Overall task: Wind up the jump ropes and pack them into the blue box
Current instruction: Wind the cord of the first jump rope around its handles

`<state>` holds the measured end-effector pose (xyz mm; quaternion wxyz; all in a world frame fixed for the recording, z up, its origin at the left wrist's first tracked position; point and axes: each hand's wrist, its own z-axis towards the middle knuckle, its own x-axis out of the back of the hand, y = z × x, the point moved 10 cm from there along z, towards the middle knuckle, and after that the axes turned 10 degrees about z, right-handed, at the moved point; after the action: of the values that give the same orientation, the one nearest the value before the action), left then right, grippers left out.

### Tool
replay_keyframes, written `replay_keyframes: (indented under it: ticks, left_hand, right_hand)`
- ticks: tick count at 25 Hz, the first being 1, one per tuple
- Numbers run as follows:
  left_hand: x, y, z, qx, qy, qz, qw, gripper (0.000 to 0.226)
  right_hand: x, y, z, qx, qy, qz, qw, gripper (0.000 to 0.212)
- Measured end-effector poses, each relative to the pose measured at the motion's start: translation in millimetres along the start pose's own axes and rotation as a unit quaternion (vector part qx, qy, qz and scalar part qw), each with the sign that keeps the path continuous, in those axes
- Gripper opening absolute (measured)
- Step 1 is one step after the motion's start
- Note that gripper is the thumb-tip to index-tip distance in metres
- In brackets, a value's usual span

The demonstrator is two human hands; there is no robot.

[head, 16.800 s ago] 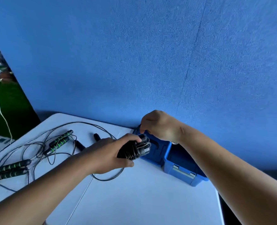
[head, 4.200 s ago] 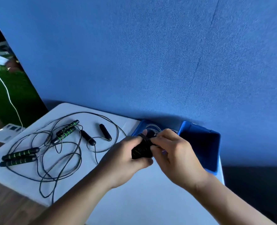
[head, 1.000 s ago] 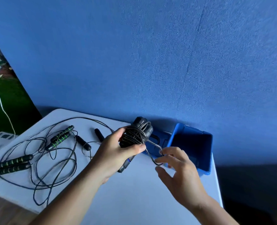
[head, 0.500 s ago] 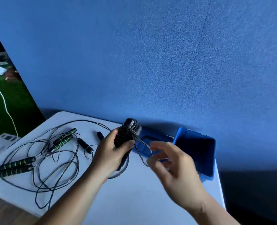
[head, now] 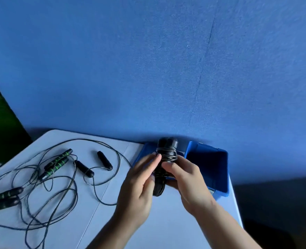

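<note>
Wound bundle of black handles and thin wire rope (head: 166, 155): probably light, springy, coils loosening if released. Left hand (head: 139, 182) and right hand (head: 186, 178) are clasping it across the wraps.

rope bundle (head: 166, 153): middle hidden by left hand (head: 139, 187), right hand (head: 186, 178) | green-striped handles (head: 3, 195): cut by left edge

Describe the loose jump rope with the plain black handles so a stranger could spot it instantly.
On the white table, look left of the blue box and the wound rope held near it. Two short handles lie there, roughly parallel, nearer the box than any others. They are plain black, unlike the green-striped pairs farther left.
</note>
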<state>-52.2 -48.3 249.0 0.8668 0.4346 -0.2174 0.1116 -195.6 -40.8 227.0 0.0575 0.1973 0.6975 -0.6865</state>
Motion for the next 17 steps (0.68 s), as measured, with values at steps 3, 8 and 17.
replay_keyframes:
  ticks: [3, 8, 17]
  left_hand:
    - [-5, -26, 15, 0.092, -0.023, -0.034, 0.995, 0.058]
    - [-57, -45, 26, 0.173, -0.183, -0.137, 0.958, 0.07]
    - [-130, -39, 16, 0.152, -0.219, -0.064, 0.962, 0.03]
  right_hand:
    - [9, 1, -2, -0.032, -0.01, 0.051, 0.998, 0.025]
    - [36, -2, -4, -0.031, 0.014, 0.125, 0.992, 0.035]
    - [116, 27, -38, -0.011, 0.188, 0.089, 0.978, 0.035]
